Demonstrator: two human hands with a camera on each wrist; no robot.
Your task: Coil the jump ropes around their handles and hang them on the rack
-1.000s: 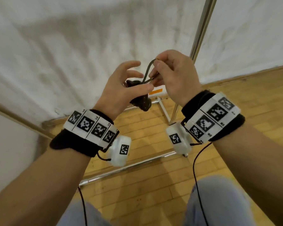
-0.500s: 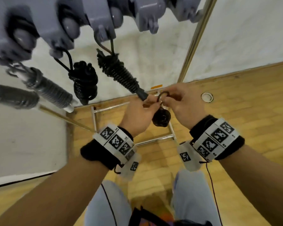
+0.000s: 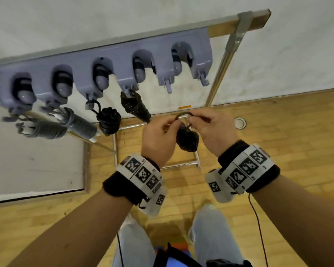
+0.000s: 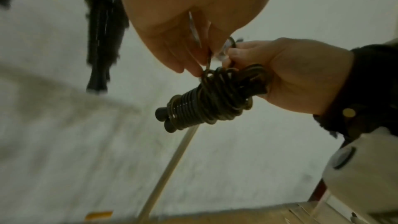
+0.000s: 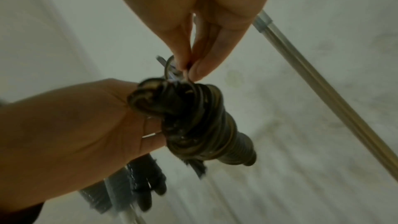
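A black jump rope, coiled around its handles into a bundle (image 3: 187, 138), hangs from a small loop (image 3: 183, 114) that both hands pinch. My left hand (image 3: 173, 125) holds the loop's left side and my right hand (image 3: 191, 119) holds its right side. The bundle (image 4: 211, 98) dangles below my left fingertips (image 4: 193, 69) in the left wrist view. In the right wrist view my right fingertips (image 5: 189, 69) pinch the loop above the bundle (image 5: 193, 125). The grey rack (image 3: 123, 54) is up and to the left. Two of its right hooks (image 3: 169, 87) are bare.
Two black coiled ropes (image 3: 108, 122) (image 3: 135, 106) and two grey ones (image 3: 79, 124) hang from the rack's hooks. A metal stand post (image 3: 220, 70) runs down at the right. Wooden floor (image 3: 278, 151) and a white wall lie behind. My legs are below.
The hands carried the bundle from low near the floor frame up to the rack. Both keep pinching the loop, which now spreads wider between them. More of the rack shows.
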